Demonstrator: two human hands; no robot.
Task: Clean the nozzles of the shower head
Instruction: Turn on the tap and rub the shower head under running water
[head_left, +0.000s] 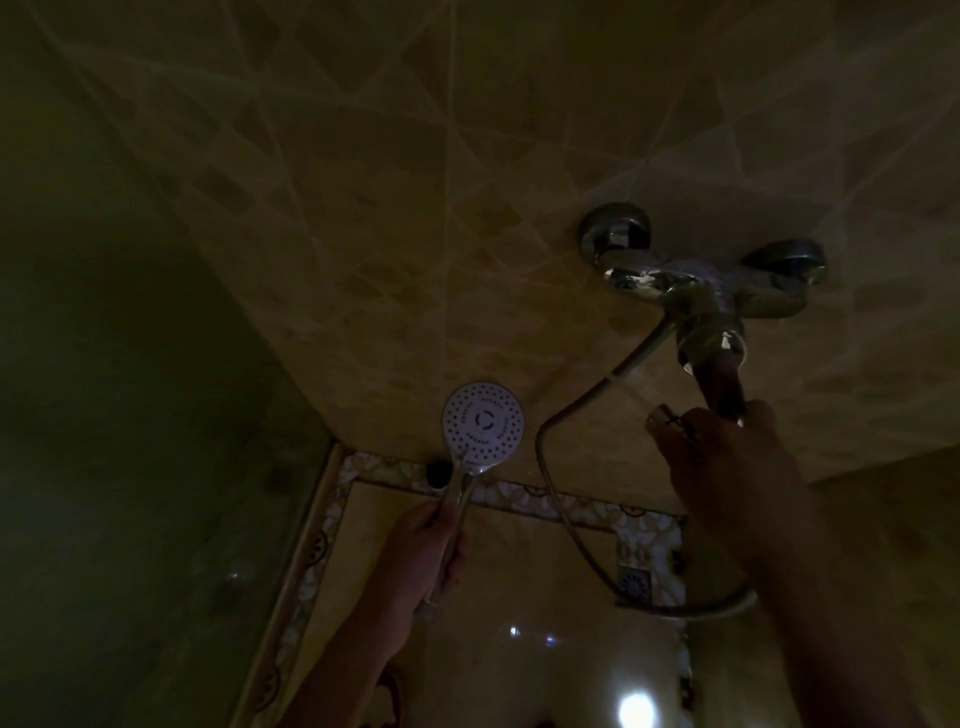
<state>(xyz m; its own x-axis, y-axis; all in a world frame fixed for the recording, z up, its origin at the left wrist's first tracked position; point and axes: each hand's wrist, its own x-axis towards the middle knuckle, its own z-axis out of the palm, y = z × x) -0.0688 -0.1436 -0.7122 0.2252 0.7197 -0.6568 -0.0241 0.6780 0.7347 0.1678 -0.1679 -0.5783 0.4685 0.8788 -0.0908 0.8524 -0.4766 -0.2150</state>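
Note:
The scene is very dim. A round white shower head (483, 422) with rings of dark nozzles faces me, upright on its chrome handle. My left hand (423, 556) grips that handle from below. A metal hose (558, 499) loops from the handle's lower end up to the chrome wall mixer (696, 283). My right hand (727, 457) is raised to the mixer and curls round its lever (719, 382), which points down from the mixer body.
A tiled wall (415, 208) with diagonal grout lines fills the upper view. A dark wall panel (130, 415) stands at the left. Below, the glossy floor (545, 597), bordered by a patterned tile strip, reflects a bright light (636, 711).

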